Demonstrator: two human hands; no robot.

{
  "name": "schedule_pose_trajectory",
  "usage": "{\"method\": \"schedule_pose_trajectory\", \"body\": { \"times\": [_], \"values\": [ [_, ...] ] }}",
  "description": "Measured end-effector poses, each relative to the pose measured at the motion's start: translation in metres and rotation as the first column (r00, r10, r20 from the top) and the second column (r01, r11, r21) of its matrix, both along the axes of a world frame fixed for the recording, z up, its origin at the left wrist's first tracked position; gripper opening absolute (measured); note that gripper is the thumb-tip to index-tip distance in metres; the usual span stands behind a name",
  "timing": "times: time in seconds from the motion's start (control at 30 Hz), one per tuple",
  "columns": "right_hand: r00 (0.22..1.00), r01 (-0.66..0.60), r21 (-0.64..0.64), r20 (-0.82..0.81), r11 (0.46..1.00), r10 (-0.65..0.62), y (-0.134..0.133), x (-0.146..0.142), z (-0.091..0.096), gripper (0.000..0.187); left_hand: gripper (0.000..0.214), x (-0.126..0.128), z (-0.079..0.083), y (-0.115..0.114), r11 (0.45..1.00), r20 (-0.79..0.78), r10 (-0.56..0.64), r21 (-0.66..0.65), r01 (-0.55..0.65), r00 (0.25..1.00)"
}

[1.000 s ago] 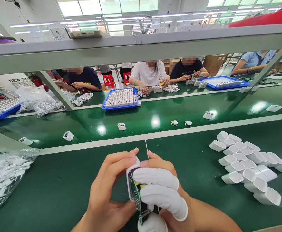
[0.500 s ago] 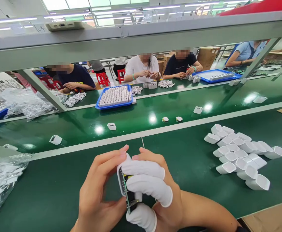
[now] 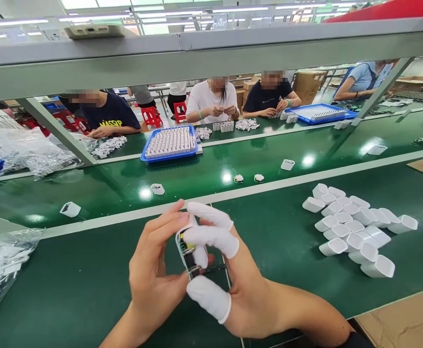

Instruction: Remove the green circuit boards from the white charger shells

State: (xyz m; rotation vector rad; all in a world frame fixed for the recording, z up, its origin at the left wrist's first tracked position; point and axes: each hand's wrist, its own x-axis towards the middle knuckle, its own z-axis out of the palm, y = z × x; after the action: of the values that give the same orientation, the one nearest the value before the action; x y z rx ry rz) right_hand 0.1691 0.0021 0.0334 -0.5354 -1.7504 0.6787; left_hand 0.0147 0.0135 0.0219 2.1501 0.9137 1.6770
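Observation:
Both hands meet over the near green table. My left hand (image 3: 153, 275) is wrapped round a small white charger shell (image 3: 182, 237) with a circuit board (image 3: 188, 253) sticking out of its open end. My right hand (image 3: 229, 270), with white finger cots on thumb and fingers, pinches the same shell and board from the right. A pile of several empty white shells (image 3: 352, 229) lies on the table to the right of my hands.
A clear bag of white parts (image 3: 1, 266) lies at the left edge. Beyond a white strip, a green conveyor belt (image 3: 204, 171) carries scattered white shells. A grey shelf beam (image 3: 211, 53) crosses overhead. Other people sit across, with blue trays (image 3: 169, 142) of parts.
My hands have risen slightly and turned the shell. The circuit board has gone deeper into the shell. The view has shifted left and the belt's shells have drifted left.

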Motion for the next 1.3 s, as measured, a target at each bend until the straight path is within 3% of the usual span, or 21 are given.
{"method": "schedule_pose_trajectory", "body": {
  "times": [0.07, 0.17, 0.27, 0.4, 0.43, 0.5, 0.57, 0.6, 0.67, 0.73, 0.9, 1.0, 1.17, 1.3],
  "values": [
    [0.989, -0.113, -0.249, -0.12, 0.962, 0.086, -0.001, -0.003, -0.003, 0.062, 0.062, 0.004, -0.007, 0.007, 0.997, 0.019, 0.011, 0.07, -0.013, 1.0],
    [0.957, -0.238, -0.49, -0.267, 0.839, 0.116, 0.003, -0.006, -0.005, 0.068, 0.056, 0.009, -0.017, 0.016, 0.985, 0.043, 0.038, 0.168, -0.044, 0.998],
    [0.944, -0.277, -0.563, -0.311, 0.778, 0.112, 0.011, -0.006, -0.005, 0.058, 0.051, 0.014, -0.023, 0.021, 0.958, 0.032, 0.089, 0.27, -0.094, 0.996],
    [0.949, -0.263, -0.612, -0.302, 0.746, 0.088, 0.021, -0.004, -0.008, 0.053, 0.046, 0.017, -0.022, 0.024, 0.911, -0.009, 0.171, 0.383, -0.154, 0.985],
    [0.958, -0.244, -0.603, -0.271, 0.76, 0.092, 0.022, -0.004, -0.011, 0.051, 0.046, 0.017, -0.021, 0.025, 0.905, -0.015, 0.181, 0.394, -0.161, 0.983],
    [0.982, -0.158, -0.508, -0.174, 0.847, 0.079, 0.023, -0.003, -0.017, 0.05, 0.047, 0.016, -0.02, 0.026, 0.906, -0.009, 0.194, 0.386, -0.176, 0.981],
    [0.999, 0.004, -0.282, -0.05, 0.96, -0.019, 0.023, -0.001, -0.022, 0.054, 0.052, 0.013, -0.02, 0.027, 0.923, 0.033, 0.191, 0.335, -0.191, 0.981],
    [0.996, 0.088, -0.136, 0.005, 0.987, -0.089, 0.022, 0.0, -0.024, 0.058, 0.055, 0.012, -0.02, 0.027, 0.933, 0.069, 0.188, 0.299, -0.2, 0.98],
    [0.978, 0.184, 0.117, 0.081, 0.976, -0.194, 0.019, 0.0, -0.026, 0.062, 0.057, 0.012, -0.023, 0.026, 0.951, 0.149, 0.181, 0.227, -0.212, 0.972],
    [0.966, 0.199, 0.253, 0.111, 0.947, -0.233, 0.017, -0.001, -0.027, 0.058, 0.052, 0.014, -0.026, 0.024, 0.96, 0.219, 0.166, 0.189, -0.209, 0.962],
    [0.955, 0.242, 0.37, 0.072, 0.897, -0.288, 0.016, -0.009, -0.03, 0.047, 0.033, 0.026, -0.038, 0.019, 0.952, 0.312, 0.173, 0.191, -0.24, 0.934],
    [0.95, 0.265, 0.431, 0.034, 0.862, -0.31, 0.019, -0.012, -0.033, 0.042, 0.036, 0.029, -0.042, 0.018, 0.939, 0.315, 0.213, 0.196, -0.283, 0.925],
    [0.965, 0.227, 0.292, 0.062, 0.929, -0.255, 0.022, -0.009, -0.035, 0.04, 0.049, 0.028, -0.042, 0.021, 0.928, 0.243, 0.243, 0.223, -0.298, 0.939],
    [0.973, 0.223, 0.244, 0.003, 0.944, -0.23, 0.02, -0.009, -0.04, 0.042, 0.047, 0.028, -0.04, 0.021, 0.935, 0.287, 0.206, 0.225, -0.275, 0.936]
  ]
}}
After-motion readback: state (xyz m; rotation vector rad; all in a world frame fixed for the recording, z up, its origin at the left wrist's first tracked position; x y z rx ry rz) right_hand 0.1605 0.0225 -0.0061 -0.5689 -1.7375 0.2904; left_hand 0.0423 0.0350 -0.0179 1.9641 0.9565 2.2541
